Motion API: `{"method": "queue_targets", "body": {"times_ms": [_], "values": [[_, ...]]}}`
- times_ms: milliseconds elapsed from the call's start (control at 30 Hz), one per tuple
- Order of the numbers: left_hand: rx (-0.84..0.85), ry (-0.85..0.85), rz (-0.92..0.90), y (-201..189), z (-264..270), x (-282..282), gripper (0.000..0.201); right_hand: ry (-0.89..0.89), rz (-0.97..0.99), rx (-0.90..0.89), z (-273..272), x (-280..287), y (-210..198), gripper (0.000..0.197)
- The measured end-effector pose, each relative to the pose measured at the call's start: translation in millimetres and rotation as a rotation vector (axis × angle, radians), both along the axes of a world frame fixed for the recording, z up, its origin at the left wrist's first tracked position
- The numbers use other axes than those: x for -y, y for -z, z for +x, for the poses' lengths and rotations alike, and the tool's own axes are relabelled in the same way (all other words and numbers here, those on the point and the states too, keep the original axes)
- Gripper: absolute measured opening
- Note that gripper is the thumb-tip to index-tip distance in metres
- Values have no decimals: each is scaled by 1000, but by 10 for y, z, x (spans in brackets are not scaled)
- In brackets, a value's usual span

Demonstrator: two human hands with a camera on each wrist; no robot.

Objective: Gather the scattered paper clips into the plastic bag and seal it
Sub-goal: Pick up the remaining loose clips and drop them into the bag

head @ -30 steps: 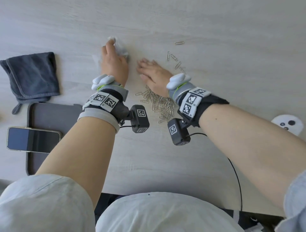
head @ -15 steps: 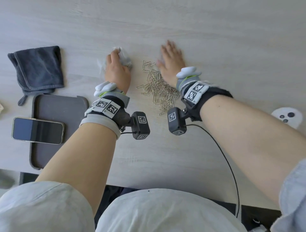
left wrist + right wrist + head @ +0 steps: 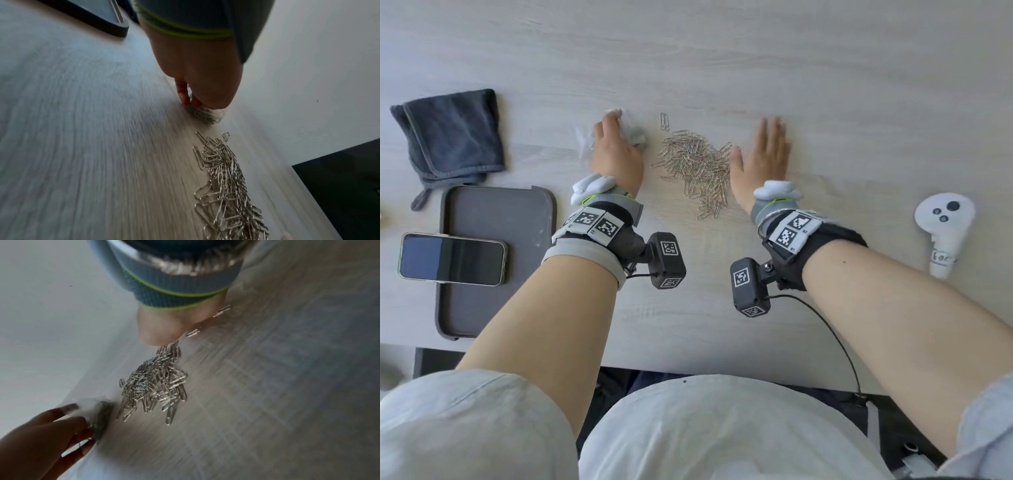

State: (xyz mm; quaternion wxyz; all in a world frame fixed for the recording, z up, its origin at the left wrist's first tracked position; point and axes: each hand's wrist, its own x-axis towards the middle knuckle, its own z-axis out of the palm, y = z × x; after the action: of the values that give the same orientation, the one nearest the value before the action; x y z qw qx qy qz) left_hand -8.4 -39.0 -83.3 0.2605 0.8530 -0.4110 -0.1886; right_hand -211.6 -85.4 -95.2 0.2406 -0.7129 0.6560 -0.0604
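Note:
A heap of silver paper clips [image 3: 697, 168] lies on the pale wooden table between my hands; it also fills the lower part of the left wrist view [image 3: 226, 186] and the middle of the right wrist view [image 3: 156, 386]. One clip [image 3: 664, 121] lies apart just beyond the heap. My left hand [image 3: 616, 150] grips a crumpled clear plastic bag [image 3: 631, 132] left of the heap; clips show inside the bag [image 3: 203, 113]. My right hand [image 3: 762, 161] lies flat on the table with straight fingers, its thumb side against the heap's right edge.
A folded dark grey cloth [image 3: 453, 133] lies at the far left. A dark tray [image 3: 493, 260] near the front edge carries a phone [image 3: 452, 258]. A white controller [image 3: 943, 226] lies at the right. A black cable [image 3: 832, 339] trails off the table's front edge.
My right hand has swept the stray clips in from the right and now lies flat beside the gathered heap. The left hand has stayed on the bag.

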Motion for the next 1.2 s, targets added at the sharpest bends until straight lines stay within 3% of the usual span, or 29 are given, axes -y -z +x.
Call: {"method": "queue_targets", "body": {"times_ms": [100, 300, 400, 533, 600, 667, 900, 1000, 1100, 1200], "values": [[0, -20, -28, 11, -76, -37, 55, 48, 90, -37, -65, -152, 44, 70], [-20, -12, -37, -6, -212, -177, 60, -275, 135, 63, 192, -294, 66, 69], [-34, -7, -50, -12, -256, -216, 61, -332, 111, 76, 196, -298, 19, 70], [-37, -11, -60, 6, -318, -249, 59, -30, -19, -47, -11, -383, -26, 74], [-34, -23, -59, 0, -339, -259, 57, 153, 54, -53, -101, -472, 9, 78], [-47, -14, -53, -23, -356, -263, 55, 194, 105, -23, -145, -543, 54, 78], [-51, -3, -62, -19, -368, -318, 54, -196, 137, 171, 181, -497, 40, 79], [-54, 5, -51, -28, -375, -319, 54, -193, 118, 170, 133, -371, -44, 92], [-59, -11, -55, -21, -363, -312, 53, -157, 49, 34, -27, -331, -140, 114], [-58, -32, -50, -9, -378, -306, 49, -213, 143, 76, -137, -372, -151, 127]]}}
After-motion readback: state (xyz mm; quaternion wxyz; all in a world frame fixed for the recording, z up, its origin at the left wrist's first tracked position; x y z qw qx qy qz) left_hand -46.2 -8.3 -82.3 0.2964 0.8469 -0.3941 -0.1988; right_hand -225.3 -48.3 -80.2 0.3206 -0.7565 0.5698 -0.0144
